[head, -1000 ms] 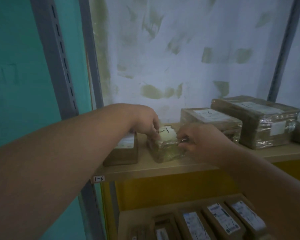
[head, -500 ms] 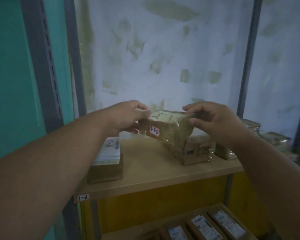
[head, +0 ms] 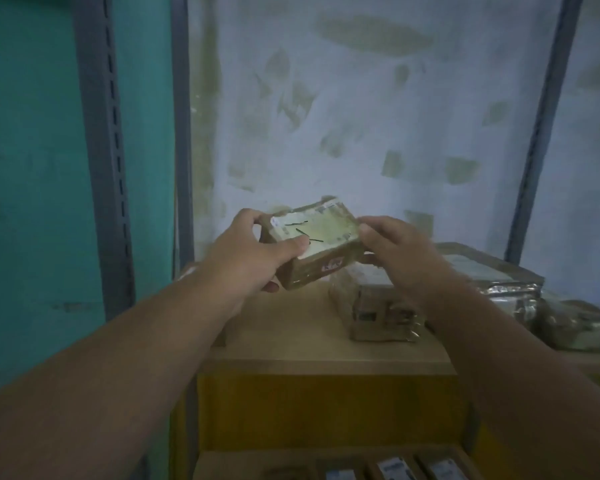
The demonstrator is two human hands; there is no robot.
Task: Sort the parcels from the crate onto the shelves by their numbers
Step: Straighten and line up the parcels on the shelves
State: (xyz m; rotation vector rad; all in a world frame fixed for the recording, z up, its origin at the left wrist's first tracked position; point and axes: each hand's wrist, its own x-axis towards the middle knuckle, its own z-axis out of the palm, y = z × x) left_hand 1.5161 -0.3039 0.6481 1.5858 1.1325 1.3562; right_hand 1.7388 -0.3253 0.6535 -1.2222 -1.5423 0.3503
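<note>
A parcel storeroom or small sorting depot. Grey slotted steel uprights (head: 113, 161) carry plain wooden shelves (head: 312, 355) with yellow backing panels (head: 326, 410), set against a patchy whitewashed wall (head: 378, 116) and a teal side wall (head: 28, 168). The shelves hold brown parcels wrapped in clear tape (head: 378, 310), some bearing printed address labels, with a further row of labelled parcels (head: 392, 469) on the shelf below.

Two bare forearms run back from the left hand (head: 253, 258) and right hand (head: 400, 258), with no sleeves, rings or watch showing behind the fingers.
</note>
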